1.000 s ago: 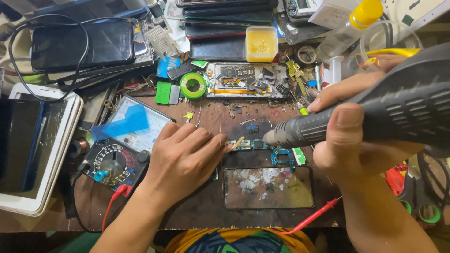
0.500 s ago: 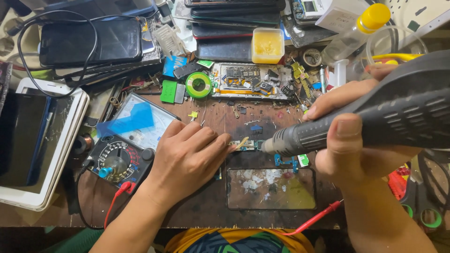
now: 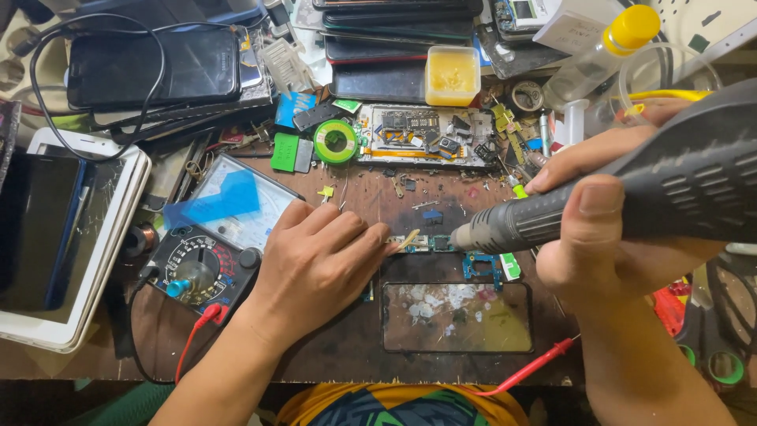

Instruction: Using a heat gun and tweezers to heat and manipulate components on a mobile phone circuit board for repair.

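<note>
My right hand grips a dark grey hot-air gun, its metal nozzle pointing left at a small green circuit board on the brown workbench. My left hand rests knuckles-up just left of that board and holds a thin pale stick whose tip touches the board. Below the board lies a black phone screen frame with white residue inside. A little blue part sits under the nozzle.
An analogue multimeter with red probe leads sits left of my left hand. Behind are an opened phone, a green tape roll, a yellow flux tub, stacked phones and a white tablet.
The view has shifted slightly, and the gun's nozzle has crept a little left toward the board. My left hand stays in the same place by the board.
</note>
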